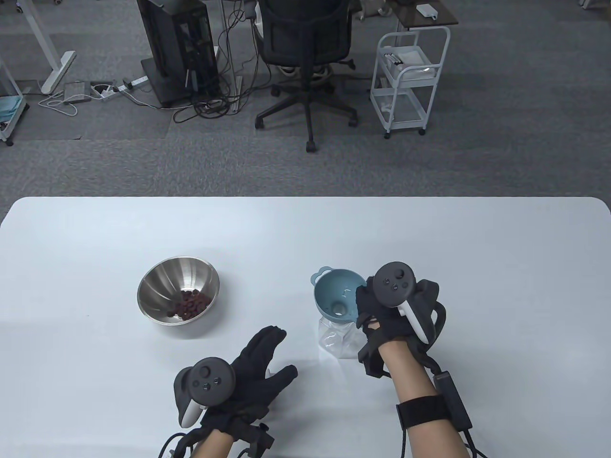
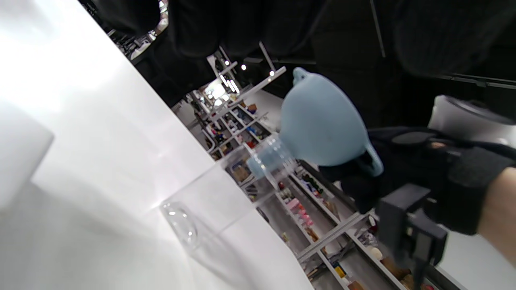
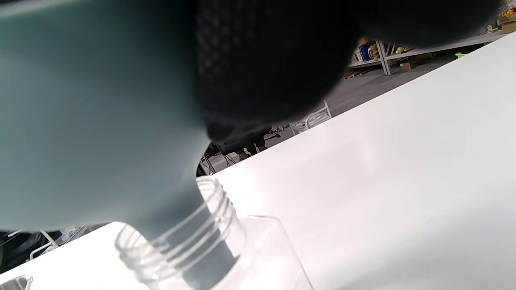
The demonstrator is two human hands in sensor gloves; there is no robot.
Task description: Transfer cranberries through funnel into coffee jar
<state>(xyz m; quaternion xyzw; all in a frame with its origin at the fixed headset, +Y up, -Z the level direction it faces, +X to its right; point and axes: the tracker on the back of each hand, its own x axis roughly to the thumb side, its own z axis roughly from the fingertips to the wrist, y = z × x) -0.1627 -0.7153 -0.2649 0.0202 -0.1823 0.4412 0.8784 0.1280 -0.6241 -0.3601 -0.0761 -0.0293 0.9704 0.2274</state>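
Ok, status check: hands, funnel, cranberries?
Right hand holds funnel, spout in jar neck. Left hand free, fingers spread. Cranberries in steel bowl, unpoured. Path clear.

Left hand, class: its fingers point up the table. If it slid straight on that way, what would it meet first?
Probably nothing on the table: the left hand points between the bowl and the jar; that lane looks free, though depth is uncertain.

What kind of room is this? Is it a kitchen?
Probably not a kitchen. It looks like an office or lab: past the white table stand an office chair, a computer tower with tangled cables, and a white cart on grey carpet. The wrist views show stocked shelves too.
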